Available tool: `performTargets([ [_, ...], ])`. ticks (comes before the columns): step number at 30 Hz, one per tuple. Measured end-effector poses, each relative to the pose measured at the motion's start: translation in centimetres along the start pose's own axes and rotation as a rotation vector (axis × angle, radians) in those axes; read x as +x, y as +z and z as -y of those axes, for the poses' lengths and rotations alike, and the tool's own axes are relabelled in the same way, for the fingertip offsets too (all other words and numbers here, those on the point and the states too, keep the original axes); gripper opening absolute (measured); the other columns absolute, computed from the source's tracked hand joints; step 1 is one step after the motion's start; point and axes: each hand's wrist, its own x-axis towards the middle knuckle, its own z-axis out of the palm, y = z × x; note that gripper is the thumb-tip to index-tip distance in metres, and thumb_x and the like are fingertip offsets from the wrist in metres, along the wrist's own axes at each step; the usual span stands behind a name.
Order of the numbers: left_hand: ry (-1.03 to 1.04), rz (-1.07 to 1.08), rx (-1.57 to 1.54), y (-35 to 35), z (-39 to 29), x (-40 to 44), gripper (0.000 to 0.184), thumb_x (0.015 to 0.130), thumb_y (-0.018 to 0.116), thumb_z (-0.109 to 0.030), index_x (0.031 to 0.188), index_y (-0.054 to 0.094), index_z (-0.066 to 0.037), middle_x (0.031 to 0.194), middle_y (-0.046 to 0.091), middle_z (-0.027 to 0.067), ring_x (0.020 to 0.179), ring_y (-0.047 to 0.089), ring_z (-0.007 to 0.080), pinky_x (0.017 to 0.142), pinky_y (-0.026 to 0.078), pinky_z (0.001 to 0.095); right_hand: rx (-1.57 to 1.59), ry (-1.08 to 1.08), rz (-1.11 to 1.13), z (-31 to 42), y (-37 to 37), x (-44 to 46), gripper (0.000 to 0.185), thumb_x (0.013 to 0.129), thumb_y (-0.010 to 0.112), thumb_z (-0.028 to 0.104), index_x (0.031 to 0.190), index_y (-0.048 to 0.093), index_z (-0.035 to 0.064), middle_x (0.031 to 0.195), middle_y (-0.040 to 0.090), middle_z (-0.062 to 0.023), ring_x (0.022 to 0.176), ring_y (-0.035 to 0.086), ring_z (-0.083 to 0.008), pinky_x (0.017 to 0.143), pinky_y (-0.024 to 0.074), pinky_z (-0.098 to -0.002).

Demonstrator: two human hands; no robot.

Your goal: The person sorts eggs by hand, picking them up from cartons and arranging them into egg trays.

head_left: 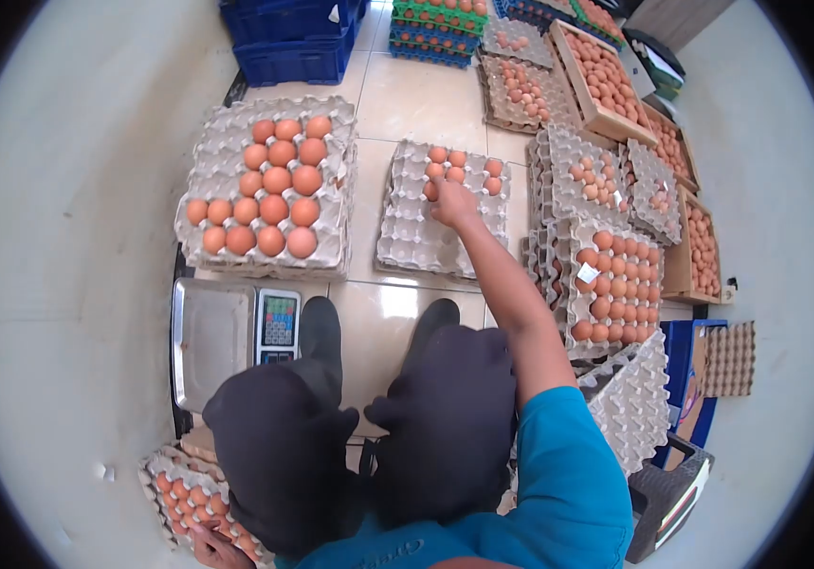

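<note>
My right hand (454, 205) reaches over a grey cardboard egg tray (407, 242) in the middle of the floor. Its fingers are closed round a brown egg (430, 191) at that tray. Several other brown eggs (458, 157) sit in the far rows of the same tray. At the lower left, my left hand (219, 548) rests at another tray of brown eggs (179, 490). Its fingers look apart and touch the eggs; part of the hand is cut off by the frame edge.
Left of the middle tray stands a stack of egg trays (227, 180), partly filled. A digital scale (217, 341) lies nearer me. More tray stacks (620, 284) and wooden crates of eggs (606, 81) line the right side. Blue crates (293, 57) stand at the back left.
</note>
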Motion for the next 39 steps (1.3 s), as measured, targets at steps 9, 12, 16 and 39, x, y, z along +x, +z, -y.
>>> performTargets([
  [9, 0.342, 0.139, 0.408, 3.4, -3.2, 1.8, 0.032, 0.098, 0.054, -0.020, 0.081, 0.066, 0.004, 0.082, 0.064, 0.0163, 0.077, 0.059, 0.0292, 0.075, 0.050, 0.0401, 1.001, 0.162, 0.088, -5.1, -0.4, 3.8, 0.024, 0.080, 0.062, 0.016, 0.099, 0.065, 0.0007, 0.080, 0.064, -0.0032, 0.079, 0.066, -0.0192, 0.069, 0.0558, -0.0344],
  [12, 0.421, 0.189, 0.217, 4.2, -7.6, 3.2, 0.031, 0.097, 0.057, -0.020, 0.079, 0.067, 0.004, 0.081, 0.064, 0.0181, 0.074, 0.058, 0.0314, 0.078, 0.050, 0.0428, 2.008, 0.281, 0.130, -5.5, -1.0, 3.6, 0.024, 0.081, 0.062, 0.021, 0.091, 0.068, -0.0003, 0.073, 0.062, -0.0039, 0.073, 0.065, -0.0200, 0.067, 0.0560, -0.0336],
  [16, 0.072, 0.134, 0.209, 4.4, -2.1, 2.2, 0.032, 0.099, 0.058, -0.021, 0.080, 0.067, 0.003, 0.076, 0.066, 0.0150, 0.069, 0.058, 0.0243, 0.069, 0.049, 0.0390, 1.015, 0.393, 0.097, -3.3, -2.0, 6.4, 0.024, 0.079, 0.062, 0.024, 0.088, 0.069, 0.0026, 0.086, 0.067, -0.0097, 0.090, 0.067, -0.0289, 0.078, 0.0584, -0.0384],
  [39, 0.727, 0.448, -0.452, 13.1, -20.9, 13.6, 0.033, 0.087, 0.067, -0.002, 0.120, 0.063, 0.001, 0.109, 0.070, 0.0131, 0.092, 0.069, 0.0178, 0.085, 0.054, 0.0312, 1.353, -0.317, 0.410, 4.2, -16.0, -5.3, 0.034, 0.077, 0.083, 0.021, 0.098, 0.072, -0.0032, 0.069, 0.064, -0.0044, 0.052, 0.050, -0.0051, 0.045, 0.0372, -0.0192],
])
